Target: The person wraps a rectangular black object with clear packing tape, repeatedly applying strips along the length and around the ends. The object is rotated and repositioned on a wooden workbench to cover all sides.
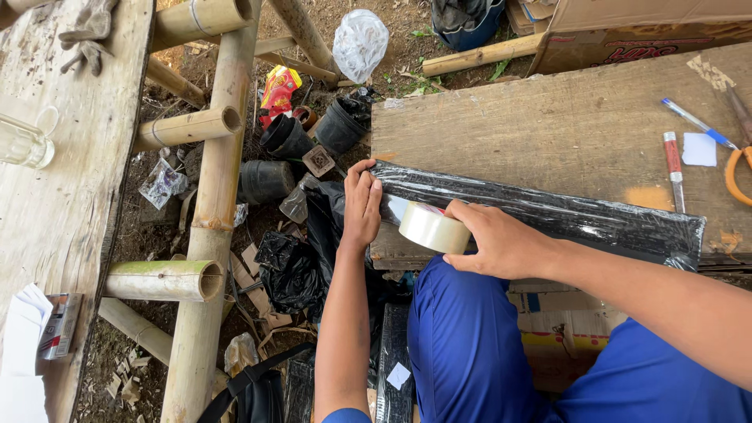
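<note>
The long black plastic-wrapped package point(540, 210) lay lengthwise along the near edge of the wooden plank table point(564, 125), with its left end at the plank's left corner. The left hand point(362, 205) rested on that left end, fingers pressed together and curled down over the wrapping and the palm flat against it. The right hand point(496, 239) pinched the roll of clear packing tape point(433, 227) between thumb and fingers, holding it against the front face of the package just beside the left hand. A short run of tape lay on the wrapping between the roll and the left hand.

On the far right of the plank lay a blue pen point(697, 123), a red-and-white utility knife point(674, 166), a small white paper square point(699, 149) and the orange handle of a pair of scissors point(736, 176), all well apart from the hands. Bamboo poles point(215, 180) stood to the left, with black plant pots point(313, 133) on the ground beyond them. The person's blue trousers point(470, 345) filled the lower part of the view.
</note>
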